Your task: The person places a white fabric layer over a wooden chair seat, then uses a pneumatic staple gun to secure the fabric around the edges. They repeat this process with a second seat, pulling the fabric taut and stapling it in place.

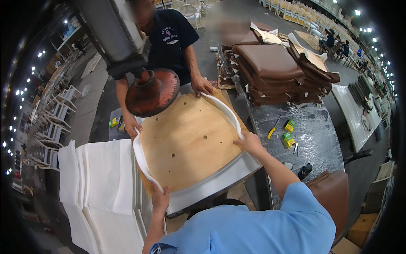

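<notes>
A plywood seat panel (190, 139) with several small holes lies before me, a white foam sheet (141, 158) folded up around its side edges. At the near left corner my left hand (160, 200) is closed on the foam edge, thumb on top. My right hand (250, 144) grips the foam at the right edge, its fingers partly hidden beneath. Across from me a co-worker holds the far side, one hand (200, 84) at the far right corner and the other hand (131, 123) at the left. A round reddish press plate (153, 94) hangs over the panel's far left part.
White foam sheets (101, 178) are stacked at the left. On the plastic-covered table (313, 144) at the right are brown upholstered pieces (270, 63), a yellow-handled screwdriver (274, 127) and small green-yellow boxes (288, 139). The press column (114, 34) stands at the far left.
</notes>
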The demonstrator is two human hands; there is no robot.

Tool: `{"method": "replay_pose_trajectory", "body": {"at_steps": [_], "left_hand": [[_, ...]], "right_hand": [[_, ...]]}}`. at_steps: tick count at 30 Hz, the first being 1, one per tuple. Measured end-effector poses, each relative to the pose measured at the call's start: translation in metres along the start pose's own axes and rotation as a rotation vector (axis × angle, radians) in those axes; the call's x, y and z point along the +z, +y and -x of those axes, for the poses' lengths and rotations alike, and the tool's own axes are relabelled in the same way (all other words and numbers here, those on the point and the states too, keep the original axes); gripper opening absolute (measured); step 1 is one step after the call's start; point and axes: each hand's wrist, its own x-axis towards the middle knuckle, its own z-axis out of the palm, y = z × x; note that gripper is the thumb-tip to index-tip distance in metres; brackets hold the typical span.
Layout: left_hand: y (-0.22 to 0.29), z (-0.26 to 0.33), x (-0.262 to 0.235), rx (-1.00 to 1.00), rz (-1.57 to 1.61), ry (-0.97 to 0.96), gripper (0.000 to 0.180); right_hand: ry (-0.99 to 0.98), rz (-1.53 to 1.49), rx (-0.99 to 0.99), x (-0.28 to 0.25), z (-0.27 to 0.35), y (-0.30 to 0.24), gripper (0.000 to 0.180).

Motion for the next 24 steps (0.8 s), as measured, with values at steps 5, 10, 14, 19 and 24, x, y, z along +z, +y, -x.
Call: {"method": "replay_pose_trajectory", "body": {"at_steps": [5,10,14,19,24], "left_hand": [[0.0,-0.006,-0.003,-0.001,-0.042,-0.084,0.094],[0.007,-0.006,-0.01,-0.131,-0.13,-0.056,0.088],[0.033,0.005,-0.025,-0.169,-0.262,-0.017,0.082],[-0.027,0.007,-0.033,-0.197,-0.23,0.096,0.091],[-0.028,-0.005,-0.031,-0.161,0.063,0.008,0.077]], "right_hand": [[0.064,0.151,0.037,0.004,0.002,0.0,0.072],[0.105,0.158,-0.09,0.009,0.001,0.014,0.07],[0.294,0.312,-0.23,0.017,-0.005,0.031,0.053],[0.054,-0.025,-0.216,0.019,-0.014,0.025,0.051],[0.23,0.313,-0.167,0.023,-0.004,0.022,0.054]]}}
